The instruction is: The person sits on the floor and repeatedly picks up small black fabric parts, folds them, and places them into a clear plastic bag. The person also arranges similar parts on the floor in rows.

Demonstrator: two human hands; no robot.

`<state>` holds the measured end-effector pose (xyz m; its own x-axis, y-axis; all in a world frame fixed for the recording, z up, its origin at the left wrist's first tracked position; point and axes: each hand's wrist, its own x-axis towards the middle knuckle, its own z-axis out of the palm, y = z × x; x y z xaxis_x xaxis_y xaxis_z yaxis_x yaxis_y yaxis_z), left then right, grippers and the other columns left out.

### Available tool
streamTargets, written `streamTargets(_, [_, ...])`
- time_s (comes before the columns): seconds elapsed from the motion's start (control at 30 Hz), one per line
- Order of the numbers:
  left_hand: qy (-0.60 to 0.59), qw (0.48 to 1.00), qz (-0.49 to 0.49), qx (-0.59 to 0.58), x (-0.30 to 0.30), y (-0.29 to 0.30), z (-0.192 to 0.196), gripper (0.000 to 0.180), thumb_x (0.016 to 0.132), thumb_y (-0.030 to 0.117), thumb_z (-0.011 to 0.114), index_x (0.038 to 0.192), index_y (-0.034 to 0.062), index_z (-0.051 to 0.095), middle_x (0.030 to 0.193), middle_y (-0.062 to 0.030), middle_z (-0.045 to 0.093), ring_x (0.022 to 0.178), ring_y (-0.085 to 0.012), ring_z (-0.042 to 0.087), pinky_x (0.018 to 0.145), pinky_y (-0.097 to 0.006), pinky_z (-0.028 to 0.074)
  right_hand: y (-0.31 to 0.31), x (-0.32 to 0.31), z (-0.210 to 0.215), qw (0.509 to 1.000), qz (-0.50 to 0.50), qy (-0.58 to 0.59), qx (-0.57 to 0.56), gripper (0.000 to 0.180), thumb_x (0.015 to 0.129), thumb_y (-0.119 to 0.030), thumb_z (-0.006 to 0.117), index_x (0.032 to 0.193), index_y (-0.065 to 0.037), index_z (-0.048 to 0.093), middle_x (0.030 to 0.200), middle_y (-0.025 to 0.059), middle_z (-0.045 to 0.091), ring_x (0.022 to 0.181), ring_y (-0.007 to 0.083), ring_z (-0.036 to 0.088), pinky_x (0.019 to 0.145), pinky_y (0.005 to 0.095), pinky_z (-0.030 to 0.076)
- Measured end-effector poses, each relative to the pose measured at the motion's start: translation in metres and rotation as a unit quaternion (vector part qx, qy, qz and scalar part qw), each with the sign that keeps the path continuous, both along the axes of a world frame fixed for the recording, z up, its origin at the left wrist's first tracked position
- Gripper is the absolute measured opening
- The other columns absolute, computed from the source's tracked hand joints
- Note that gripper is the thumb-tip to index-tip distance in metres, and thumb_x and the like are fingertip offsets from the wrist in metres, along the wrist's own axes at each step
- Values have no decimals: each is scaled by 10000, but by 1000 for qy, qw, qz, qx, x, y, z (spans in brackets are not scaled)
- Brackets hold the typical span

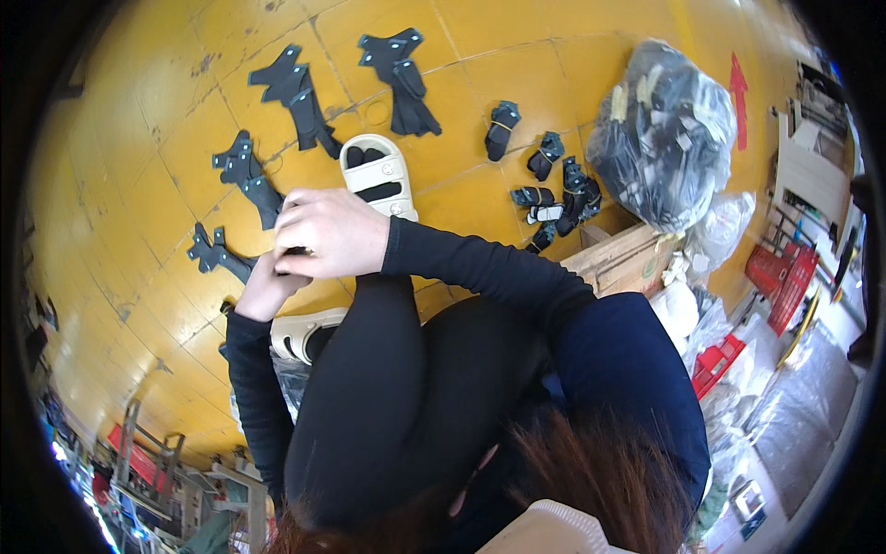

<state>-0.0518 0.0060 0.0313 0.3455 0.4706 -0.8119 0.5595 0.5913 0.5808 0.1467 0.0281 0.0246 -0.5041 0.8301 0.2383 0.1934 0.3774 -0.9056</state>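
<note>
My left hand (pixel 265 285) and my right hand (pixel 334 233) meet in front of my knees, fingers curled in and touching. Whatever lies between them is hidden; only a small dark gap shows under the right fingers. Closest to my left hand is a fanned stack of flat black fabric pieces (pixel 218 251), sock-like and tagged, its end reaching toward that hand. Beyond my right hand lies a similar black stack (pixel 247 175). Farther off are two more such stacks, one (pixel 297 97) to the left and another (pixel 403 83) beside it.
My cream sandals (pixel 377 171) stand on the yellow tiled floor (pixel 138 277). To the right lie several banded black bundles (pixel 501 130), a large clear bag (pixel 663 138) of dark items and a wooden box (pixel 620 262). Red crates (pixel 784 282) stand farther right.
</note>
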Motion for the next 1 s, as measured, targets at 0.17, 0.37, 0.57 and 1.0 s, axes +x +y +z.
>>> streamTargets(0.17, [-74,997,-3,-8,37,-8,47,304,802,103,696,1033,22,516,880,-6,538,836,-107,513,714,-231,421,-28,38,12,995,31,90,-28,327,778,-170,690,1080,-80,600,995,99,579,889,273,593,794,361,488])
streamTargets(0.37, [-209,966,-145,-39,32,7,108,524,912,249,598,1317,-57,466,1236,-137,559,1147,-206,515,943,-321,443,-85,91,37,977,-13,157,-141,285,808,-179,715,1057,-72,628,996,94,611,953,245,615,819,325,486])
streamTargets(0.57, [106,950,-146,255,-22,13,164,389,911,102,552,1285,4,509,1243,-111,585,1146,-199,535,964,-322,411,-142,201,-22,968,-145,-87,-184,228,803,-157,697,984,-61,597,949,132,621,913,295,607,806,370,487])
streamTargets(1.0, [134,954,-173,204,-50,-104,216,472,862,96,565,1316,9,474,1222,-201,587,1165,-298,558,981,-341,412,-202,299,-149,815,-159,-557,-17,726,648,-39,690,1316,-176,442,1180,157,464,1123,333,472,953,442,409])
